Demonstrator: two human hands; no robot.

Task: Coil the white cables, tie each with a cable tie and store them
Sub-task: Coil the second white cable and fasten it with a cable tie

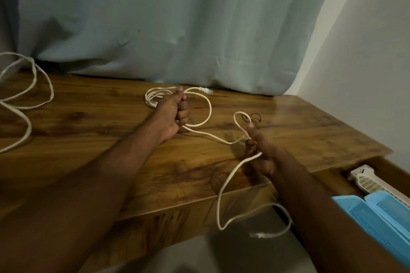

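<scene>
The right hand [259, 153] pinched the white cable [230, 175]; the left hand [173, 113] gripped its coils. No writing was readable on the wooden table [88, 122] before the curtain [177, 17].

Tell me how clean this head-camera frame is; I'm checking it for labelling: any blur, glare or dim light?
Head view: dim, warm light; the table shows a soft glare patch near its far right corner. The free plug end of the white cable is motion-blurred below the table edge. The blue basket is cropped by the frame. Wide-angle bending curves the edges.
</scene>
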